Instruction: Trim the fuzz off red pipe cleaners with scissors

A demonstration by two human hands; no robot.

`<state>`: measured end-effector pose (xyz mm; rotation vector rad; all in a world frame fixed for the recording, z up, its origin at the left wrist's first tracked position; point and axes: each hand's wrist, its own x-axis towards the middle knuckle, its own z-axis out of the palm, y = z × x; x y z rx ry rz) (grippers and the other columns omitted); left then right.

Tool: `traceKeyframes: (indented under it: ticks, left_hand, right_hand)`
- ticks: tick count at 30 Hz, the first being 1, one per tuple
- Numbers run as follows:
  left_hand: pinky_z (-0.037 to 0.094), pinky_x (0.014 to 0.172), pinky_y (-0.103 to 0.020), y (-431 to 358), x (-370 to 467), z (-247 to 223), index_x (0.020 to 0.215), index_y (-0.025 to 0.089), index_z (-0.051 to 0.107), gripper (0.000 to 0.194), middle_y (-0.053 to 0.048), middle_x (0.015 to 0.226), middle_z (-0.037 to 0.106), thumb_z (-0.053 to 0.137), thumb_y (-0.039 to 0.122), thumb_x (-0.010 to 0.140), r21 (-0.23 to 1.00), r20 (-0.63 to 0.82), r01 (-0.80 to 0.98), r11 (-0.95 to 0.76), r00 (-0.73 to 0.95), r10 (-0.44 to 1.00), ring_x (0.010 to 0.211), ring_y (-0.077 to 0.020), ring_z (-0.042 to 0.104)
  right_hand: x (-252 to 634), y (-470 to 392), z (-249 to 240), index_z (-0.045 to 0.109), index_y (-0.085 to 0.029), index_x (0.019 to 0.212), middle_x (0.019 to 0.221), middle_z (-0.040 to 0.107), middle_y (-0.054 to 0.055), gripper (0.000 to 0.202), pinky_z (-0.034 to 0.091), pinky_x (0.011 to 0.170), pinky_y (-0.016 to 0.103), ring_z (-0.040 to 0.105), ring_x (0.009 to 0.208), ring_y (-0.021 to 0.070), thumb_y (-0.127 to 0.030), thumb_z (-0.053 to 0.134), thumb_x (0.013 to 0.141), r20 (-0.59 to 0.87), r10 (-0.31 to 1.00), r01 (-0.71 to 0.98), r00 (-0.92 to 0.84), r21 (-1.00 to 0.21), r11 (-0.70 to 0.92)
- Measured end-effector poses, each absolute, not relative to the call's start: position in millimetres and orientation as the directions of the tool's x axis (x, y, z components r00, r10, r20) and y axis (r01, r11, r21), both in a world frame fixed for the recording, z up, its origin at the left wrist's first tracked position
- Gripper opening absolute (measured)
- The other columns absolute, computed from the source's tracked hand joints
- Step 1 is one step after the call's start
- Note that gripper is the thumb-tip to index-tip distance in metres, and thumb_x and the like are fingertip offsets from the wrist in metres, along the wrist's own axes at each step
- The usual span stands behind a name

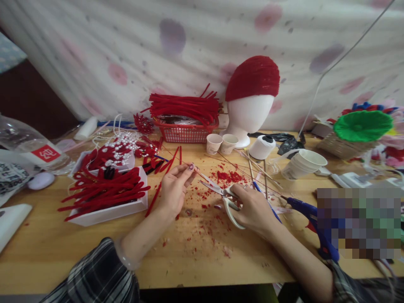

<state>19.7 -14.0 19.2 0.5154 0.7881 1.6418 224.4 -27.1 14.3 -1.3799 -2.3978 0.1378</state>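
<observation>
One thin reddish strand [197,170], probably light and flexible, best gripped near its tip, is pinched in the left hand [173,191] at frame centre; the right hand [255,207] grips pale-handled metal scissors [222,192], blades parted

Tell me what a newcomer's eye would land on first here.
Probably the white mannequin head in its red cap, standing at the back of the wooden table, right of center. Next, perhaps, the bright green disc above the woven basket at right. Nearer, the open scissors in the right hand stand out beside scattered red clippings.
</observation>
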Motion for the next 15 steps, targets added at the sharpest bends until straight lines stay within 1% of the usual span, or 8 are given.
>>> traceKeyframes:
  ticks: [5,10,15]
  left_hand:
    - [0.050,0.086,-0.029,-14.2,19.5,17.7,0.074,0.013,0.070,0.014,-0.001,0.075,0.071,0.077,0.016,0.063,0.748,-0.070,-0.660,-0.071,-0.185,0.980,0.073,-0.0108,0.067]
    - [0.052,0.083,-0.028,-14.9,21.3,17.4,0.073,0.013,0.070,0.014,-0.001,0.074,0.071,0.078,0.015,0.062,0.750,-0.071,-0.657,-0.074,-0.192,0.979,0.071,-0.0106,0.067]
    - [0.052,0.080,-0.025,-16.6,22.6,18.8,0.073,0.013,0.071,0.014,-0.002,0.074,0.072,0.078,0.015,0.061,0.743,-0.073,-0.665,-0.071,-0.186,0.980,0.072,-0.0106,0.067]
  right_hand:
    - [224.4,-27.5,14.0,0.042,-0.022,0.070,0.062,0.056,0.001,0.021,0.026,0.053,0.024,0.048,0.054,0.0126,-0.037,0.055,0.077,0.252,0.857,0.809,-0.449,-0.294,0.510]
    - [224.7,-27.5,15.4,0.038,-0.023,0.068,0.058,0.053,-0.001,0.027,0.024,0.052,0.025,0.046,0.052,0.0126,-0.040,0.056,0.078,0.221,0.865,0.806,-0.451,-0.316,0.501]
    - [223.2,-27.9,16.9,0.038,-0.022,0.068,0.059,0.052,-0.001,0.024,0.025,0.053,0.025,0.045,0.053,0.0125,-0.037,0.055,0.078,0.219,0.856,0.795,-0.468,-0.319,0.516]
